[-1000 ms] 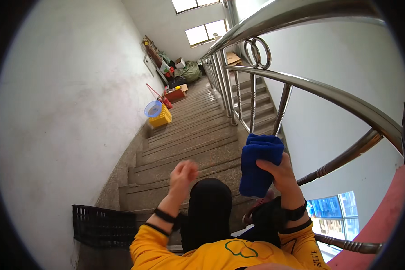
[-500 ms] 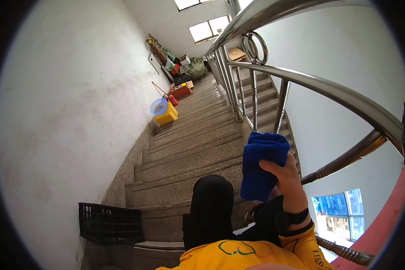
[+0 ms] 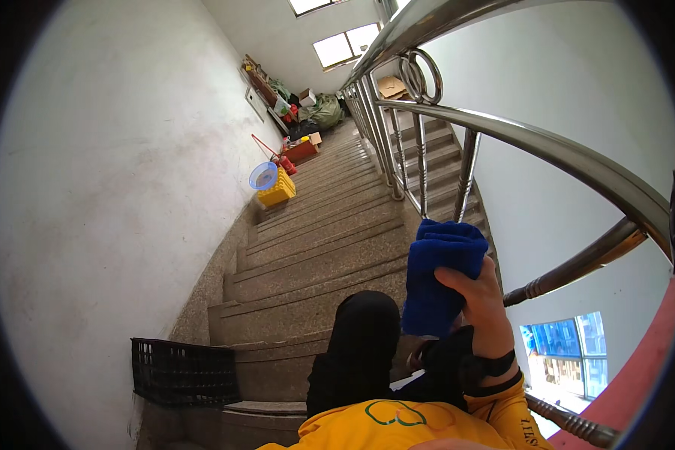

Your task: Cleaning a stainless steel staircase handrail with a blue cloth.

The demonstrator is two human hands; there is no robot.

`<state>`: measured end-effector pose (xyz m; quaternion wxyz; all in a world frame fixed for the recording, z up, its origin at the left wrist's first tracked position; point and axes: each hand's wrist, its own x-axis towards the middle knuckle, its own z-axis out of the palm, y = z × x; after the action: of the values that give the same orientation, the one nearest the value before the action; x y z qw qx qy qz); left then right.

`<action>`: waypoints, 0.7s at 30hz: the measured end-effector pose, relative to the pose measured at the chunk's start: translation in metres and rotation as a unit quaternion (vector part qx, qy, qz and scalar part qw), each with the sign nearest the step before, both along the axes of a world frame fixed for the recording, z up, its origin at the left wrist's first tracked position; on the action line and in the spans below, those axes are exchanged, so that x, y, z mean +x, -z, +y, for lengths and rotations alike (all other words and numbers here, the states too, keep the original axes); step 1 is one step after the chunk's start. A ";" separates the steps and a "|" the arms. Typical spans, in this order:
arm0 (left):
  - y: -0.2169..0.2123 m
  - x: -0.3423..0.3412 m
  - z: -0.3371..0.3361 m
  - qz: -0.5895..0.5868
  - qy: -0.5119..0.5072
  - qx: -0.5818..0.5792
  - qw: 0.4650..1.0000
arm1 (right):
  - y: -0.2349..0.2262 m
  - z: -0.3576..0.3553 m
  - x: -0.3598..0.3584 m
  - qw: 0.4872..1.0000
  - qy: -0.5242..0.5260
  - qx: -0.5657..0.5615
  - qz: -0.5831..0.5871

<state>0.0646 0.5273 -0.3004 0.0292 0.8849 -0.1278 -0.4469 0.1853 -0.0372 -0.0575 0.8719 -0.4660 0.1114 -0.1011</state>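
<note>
A folded blue cloth is held up in front of me, a towel by its soft, thick look. My right hand is closed on its right side, with the thumb pressed across the front face. The remaining fingers are mostly hidden behind the cloth. A black band circles the right wrist, below which the yellow sleeve begins. Beyond the cloth stand the metal railing posts; I see no contact between cloth and posts. My left hand does not show.
Stone stairs descend ahead. At the left wall are a black plastic crate, then a yellow crate with a blue basin and a red fire extinguisher. Bags are piled farther down. A steel handrail curves along my right.
The cloth and my right hand have shifted very slightly to the right. My bent knee has also moved a little right. The grip on the cloth is the same.
</note>
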 end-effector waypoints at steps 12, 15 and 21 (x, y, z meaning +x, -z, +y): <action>-0.003 -0.001 -0.001 0.067 -0.065 0.041 0.995 | -0.004 0.006 0.002 0.999 -0.002 -0.005 0.032; -0.003 0.004 0.001 0.082 -0.076 0.051 0.992 | 0.004 0.005 0.002 0.995 0.022 -0.091 -0.019; -0.006 0.016 0.011 0.103 -0.106 0.078 0.986 | -0.001 0.011 0.007 0.999 -0.002 -0.019 0.044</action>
<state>0.0802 0.5384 -0.2945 0.0202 0.8420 0.0060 -0.5391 0.1919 -0.0259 -0.0566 0.8576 -0.4863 0.1468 -0.0809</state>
